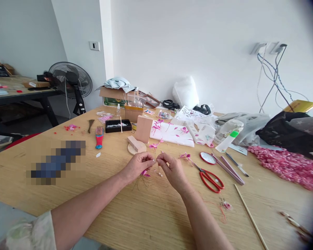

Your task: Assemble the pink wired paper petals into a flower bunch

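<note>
Just above the middle of the table, my left hand point(137, 166) and my right hand point(173, 171) meet with fingertips pinched almost together. A tiny white bead-like spot shows at the left fingertips. Out from under my left hand sticks a pink flower sprig point(145, 173) with fine, hair-thin wires trailing below; it appears to be held by that hand. What the right fingers pinch is too small to make out. A pair of small white beads point(160, 174) shows between the hands. Another pink flower point(185, 156) lies beyond my right hand.
Red-handled scissors point(211, 180), a round mirror point(208, 158), lilac tweezers point(232, 170) and a wooden stick point(250, 215) lie to the right. Behind my hands stand a wooden block point(144, 129) and white foam point(172, 136) holding flowers. A black tray point(118, 125) and brush point(99, 136) are at left.
</note>
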### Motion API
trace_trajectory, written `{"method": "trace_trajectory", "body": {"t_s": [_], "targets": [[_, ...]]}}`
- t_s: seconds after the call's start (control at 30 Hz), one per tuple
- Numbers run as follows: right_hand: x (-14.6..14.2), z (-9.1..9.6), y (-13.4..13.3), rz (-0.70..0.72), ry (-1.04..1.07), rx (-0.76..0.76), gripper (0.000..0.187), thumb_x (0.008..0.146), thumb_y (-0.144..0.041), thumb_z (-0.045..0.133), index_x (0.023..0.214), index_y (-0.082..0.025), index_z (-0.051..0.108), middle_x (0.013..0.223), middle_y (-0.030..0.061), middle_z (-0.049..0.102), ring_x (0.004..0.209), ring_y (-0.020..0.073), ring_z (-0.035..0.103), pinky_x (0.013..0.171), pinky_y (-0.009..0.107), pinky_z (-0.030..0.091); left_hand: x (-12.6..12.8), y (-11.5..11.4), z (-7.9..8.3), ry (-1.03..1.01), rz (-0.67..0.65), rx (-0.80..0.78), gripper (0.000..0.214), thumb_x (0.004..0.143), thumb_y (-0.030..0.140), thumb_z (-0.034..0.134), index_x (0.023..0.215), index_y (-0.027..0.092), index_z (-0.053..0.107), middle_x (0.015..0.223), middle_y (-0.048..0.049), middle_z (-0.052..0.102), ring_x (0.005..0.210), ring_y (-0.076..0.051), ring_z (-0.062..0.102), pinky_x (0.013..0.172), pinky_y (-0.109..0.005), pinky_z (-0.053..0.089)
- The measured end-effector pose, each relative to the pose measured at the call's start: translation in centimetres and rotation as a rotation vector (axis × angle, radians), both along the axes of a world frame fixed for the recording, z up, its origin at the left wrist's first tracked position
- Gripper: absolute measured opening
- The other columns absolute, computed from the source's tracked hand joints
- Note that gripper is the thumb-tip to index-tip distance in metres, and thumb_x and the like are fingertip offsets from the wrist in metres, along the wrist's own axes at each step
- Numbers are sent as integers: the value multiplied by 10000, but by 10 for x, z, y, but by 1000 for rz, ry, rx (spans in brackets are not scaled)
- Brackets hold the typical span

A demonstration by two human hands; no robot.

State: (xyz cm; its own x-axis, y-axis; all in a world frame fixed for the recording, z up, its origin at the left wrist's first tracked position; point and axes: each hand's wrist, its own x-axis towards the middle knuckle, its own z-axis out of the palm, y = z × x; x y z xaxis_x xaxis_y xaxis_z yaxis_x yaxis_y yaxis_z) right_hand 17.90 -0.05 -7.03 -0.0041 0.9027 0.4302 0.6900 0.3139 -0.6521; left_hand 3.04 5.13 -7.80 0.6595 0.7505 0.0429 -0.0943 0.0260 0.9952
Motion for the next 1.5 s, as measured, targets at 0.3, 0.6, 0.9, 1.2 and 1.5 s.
{"method": "trace_trajectory", "body": {"t_s": [0.3,0.6,0.9,1.2,1.5], "targets": [[2,3,-3,9,-171,114,187,822,-203,430,714,-212,583,679,17,537,634,131,501,563,222,344,0,3,-1,-33,50,-11,273,688,369,597,619,137,472,474,60,414,408,-46,364,406,-176,290],[20,8,-4,-146,-261,143,207,815,-169,420,670,-200,565,647,6,520,587,119,475,535,211,311,-4,5,-1,-79,-74,-114,256,679,317,629,600,135,466,490,53,438,435,-40,378,436,-168,280],[17,13,-7,-102,-213,144,182,809,-165,434,678,-191,558,673,20,559,625,129,510,567,218,343,-15,17,6,-54,11,-71,327,768,423,501,770,117,618,756,-39,583,707,-114,521,636,-225,391],[5,7,-5,-73,-255,130,164,813,-180,431,703,-183,553,667,15,555,625,126,501,569,220,341,-5,15,0,139,31,220,246,705,328,587,824,123,652,716,-16,596,658,-114,498,620,-226,369],[4,7,-5,-4,-38,31,210,818,-241,436,671,-179,574,612,3,573,582,117,514,575,222,386,-6,10,6,228,104,545,207,781,259,498,833,134,654,731,-28,608,674,-124,520,622,-226,392]]}}
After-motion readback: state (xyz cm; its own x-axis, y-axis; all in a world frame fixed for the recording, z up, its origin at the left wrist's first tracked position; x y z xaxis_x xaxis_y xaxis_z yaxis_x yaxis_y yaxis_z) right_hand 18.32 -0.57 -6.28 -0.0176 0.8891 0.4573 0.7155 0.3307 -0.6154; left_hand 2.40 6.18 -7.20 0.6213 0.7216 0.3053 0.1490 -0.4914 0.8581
